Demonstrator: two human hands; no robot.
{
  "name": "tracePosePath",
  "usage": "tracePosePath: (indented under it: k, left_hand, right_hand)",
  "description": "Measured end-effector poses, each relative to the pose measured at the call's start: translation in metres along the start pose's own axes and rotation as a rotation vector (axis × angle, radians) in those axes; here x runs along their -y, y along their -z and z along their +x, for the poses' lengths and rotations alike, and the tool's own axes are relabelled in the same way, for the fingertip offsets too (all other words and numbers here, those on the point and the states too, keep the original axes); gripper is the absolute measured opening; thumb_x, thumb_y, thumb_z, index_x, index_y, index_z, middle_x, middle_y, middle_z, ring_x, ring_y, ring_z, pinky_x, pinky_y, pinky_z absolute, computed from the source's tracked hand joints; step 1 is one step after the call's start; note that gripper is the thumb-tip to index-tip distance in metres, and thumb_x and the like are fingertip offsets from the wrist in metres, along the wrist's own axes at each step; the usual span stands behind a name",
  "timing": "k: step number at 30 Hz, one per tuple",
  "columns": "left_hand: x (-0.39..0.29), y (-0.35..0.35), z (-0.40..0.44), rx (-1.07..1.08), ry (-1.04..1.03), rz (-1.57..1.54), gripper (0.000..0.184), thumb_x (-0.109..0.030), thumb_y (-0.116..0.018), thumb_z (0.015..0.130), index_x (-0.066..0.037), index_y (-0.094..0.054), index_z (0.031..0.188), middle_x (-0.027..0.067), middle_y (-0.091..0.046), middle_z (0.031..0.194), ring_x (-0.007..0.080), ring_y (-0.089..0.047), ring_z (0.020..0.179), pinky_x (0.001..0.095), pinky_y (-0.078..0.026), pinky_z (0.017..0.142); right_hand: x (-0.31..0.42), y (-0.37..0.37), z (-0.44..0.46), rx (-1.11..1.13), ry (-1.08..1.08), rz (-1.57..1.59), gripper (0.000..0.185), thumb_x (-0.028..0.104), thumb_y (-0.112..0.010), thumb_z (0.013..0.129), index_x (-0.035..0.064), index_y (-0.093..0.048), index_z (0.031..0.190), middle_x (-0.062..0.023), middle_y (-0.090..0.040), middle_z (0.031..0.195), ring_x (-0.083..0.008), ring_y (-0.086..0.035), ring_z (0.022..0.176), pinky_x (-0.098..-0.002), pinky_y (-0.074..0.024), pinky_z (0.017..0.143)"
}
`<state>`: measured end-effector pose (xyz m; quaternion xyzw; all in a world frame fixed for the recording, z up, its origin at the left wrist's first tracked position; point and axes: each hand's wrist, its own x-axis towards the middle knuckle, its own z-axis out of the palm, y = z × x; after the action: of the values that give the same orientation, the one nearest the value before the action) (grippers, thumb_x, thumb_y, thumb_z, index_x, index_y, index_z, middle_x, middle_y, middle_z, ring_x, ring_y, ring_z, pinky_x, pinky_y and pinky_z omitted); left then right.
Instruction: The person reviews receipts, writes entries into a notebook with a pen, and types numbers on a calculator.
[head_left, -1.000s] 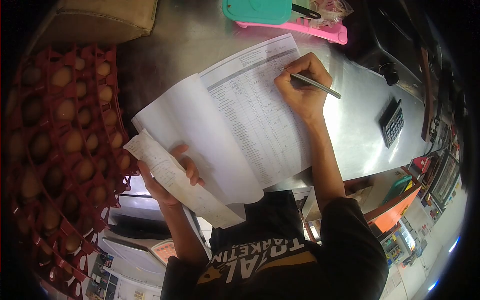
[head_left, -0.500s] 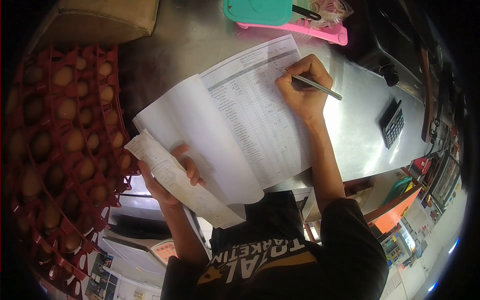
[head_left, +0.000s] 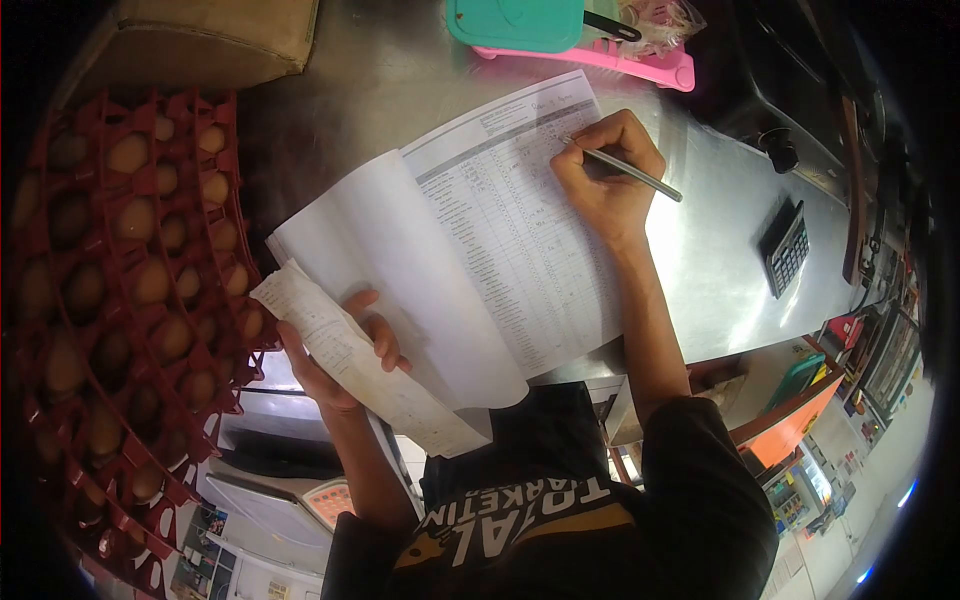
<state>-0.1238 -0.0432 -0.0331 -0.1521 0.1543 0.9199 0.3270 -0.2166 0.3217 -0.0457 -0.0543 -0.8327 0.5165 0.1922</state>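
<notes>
black short-sleeved shirt (head_left: 600, 500) with white lettering.

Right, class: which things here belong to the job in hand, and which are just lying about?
In use, it seems:
- pen, in right hand
- printed sheets
- paper strip, in left hand

Lying about:
- calculator (possibly kept handy)
- egg trays
- teal container
- brown box

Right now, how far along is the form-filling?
Looks partway. Done: handwritten entries in some rows of the white printed table sheet. In hand: slim grey pen in the right hand, tip near the upper rows; long whitish written slip in the left hand. Left: apparently many lower cells, too small to confirm.
</notes>
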Motion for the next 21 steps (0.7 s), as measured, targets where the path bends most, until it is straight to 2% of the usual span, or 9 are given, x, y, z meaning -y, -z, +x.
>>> tracePosePath:
  k: [6,13,18,21]
  left_hand:
    - [0.0001,0.0000,0.0012,0.041,0.003,-0.014,0.114,-0.087,-0.029,0.089,0.008,-0.034,0.152,0.0249,-0.055,0.088,0.0360,-0.058,0.081,0.0582,-0.053,0.087]
    - [0.0001,-0.0011,-0.0010,-0.030,0.000,0.007,0.115,-0.088,-0.026,0.088,0.007,-0.035,0.152,0.0239,-0.055,0.087,0.0350,-0.057,0.080,0.0579,-0.053,0.083]
    - [-0.0003,-0.0005,0.0011,-0.009,-0.012,0.015,0.114,-0.087,-0.026,0.089,0.007,-0.034,0.152,0.0247,-0.055,0.088,0.0364,-0.058,0.081,0.0582,-0.053,0.081]
    - [-0.0008,0.0029,0.0003,0.006,-0.006,0.015,0.115,-0.088,-0.026,0.089,0.008,-0.034,0.152,0.0260,-0.055,0.089,0.0373,-0.059,0.081,0.0588,-0.054,0.082]
  right_hand:
    - [-0.0005,-0.0005,0.0011,-0.020,0.025,-0.022,0.016,-0.003,-0.073,0.075,0.0036,-0.058,0.077,-0.0041,-0.065,0.079,-0.0071,-0.061,0.070,-0.0209,-0.0497,0.066]
    - [-0.0005,0.0012,0.0011,-0.006,0.070,-0.042,0.017,-0.004,-0.072,0.074,0.0037,-0.058,0.077,-0.0032,-0.064,0.079,-0.0065,-0.059,0.068,-0.0205,-0.0478,0.064]
    - [0.0037,-0.0004,0.0006,-0.015,-0.014,0.004,0.017,-0.004,-0.072,0.074,0.0031,-0.057,0.077,-0.0030,-0.063,0.079,-0.0062,-0.059,0.070,-0.0205,-0.0477,0.065]
    - [0.0008,-0.0016,-0.0007,-0.037,0.006,0.026,0.016,-0.004,-0.072,0.075,0.0029,-0.057,0.077,-0.0034,-0.063,0.079,-0.0068,-0.059,0.070,-0.0207,-0.0479,0.066]
